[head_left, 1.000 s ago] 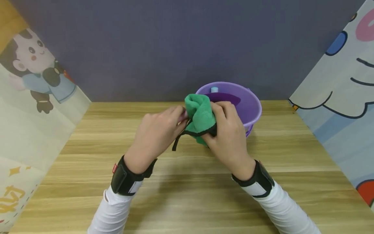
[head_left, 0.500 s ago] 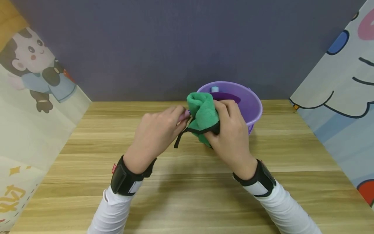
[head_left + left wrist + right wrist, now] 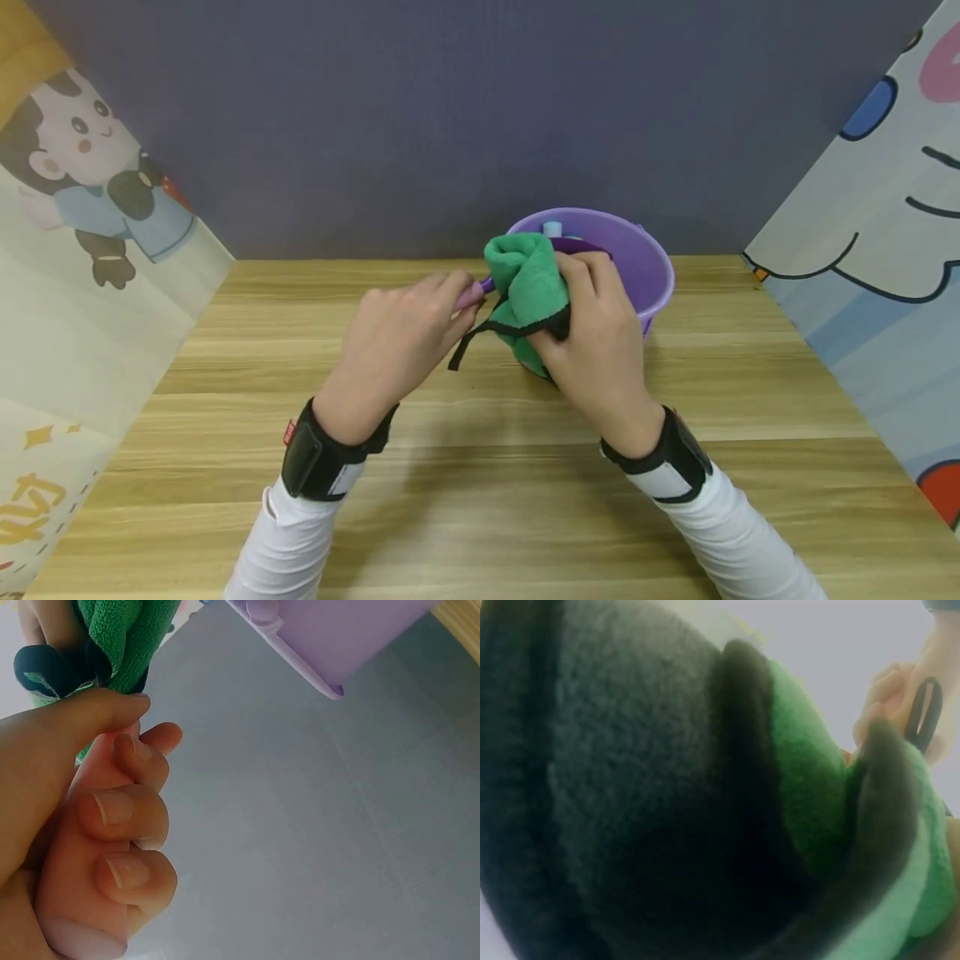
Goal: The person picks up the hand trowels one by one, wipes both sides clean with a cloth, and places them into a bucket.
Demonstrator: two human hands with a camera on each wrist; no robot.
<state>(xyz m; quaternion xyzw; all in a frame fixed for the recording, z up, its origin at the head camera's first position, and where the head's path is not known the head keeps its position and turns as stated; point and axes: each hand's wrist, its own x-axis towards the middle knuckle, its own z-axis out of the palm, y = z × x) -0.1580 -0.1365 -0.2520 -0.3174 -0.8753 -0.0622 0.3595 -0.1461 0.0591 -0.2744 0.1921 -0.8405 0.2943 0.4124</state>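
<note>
My left hand (image 3: 408, 333) grips a pink handle (image 3: 82, 847), its fingers and thumb curled round it in the left wrist view. A purple neck (image 3: 487, 285) runs from the handle toward a green towelling cloth (image 3: 536, 287) with black edging. My right hand (image 3: 596, 342) holds the bunched cloth; a black loop (image 3: 457, 358) hangs from its left side. Just past the cloth, a dark purple flat piece (image 3: 581, 246) shows over the bucket's opening. Whether it belongs to the handle is hidden. Cloth (image 3: 806, 765) fills much of the right wrist view.
A purple bucket (image 3: 637, 258) stands behind my right hand, against the dark back wall (image 3: 450, 125). A small light-blue piece (image 3: 552, 228) shows inside its rim. Beneath is a wood-grain table (image 3: 480, 500). Cartoon-printed panels (image 3: 120, 183) flank both sides.
My right hand and the cloth have shifted slightly right and up. More of the purple neck shows beside the handle, and less of the dark purple piece. My left hand has hardly moved.
</note>
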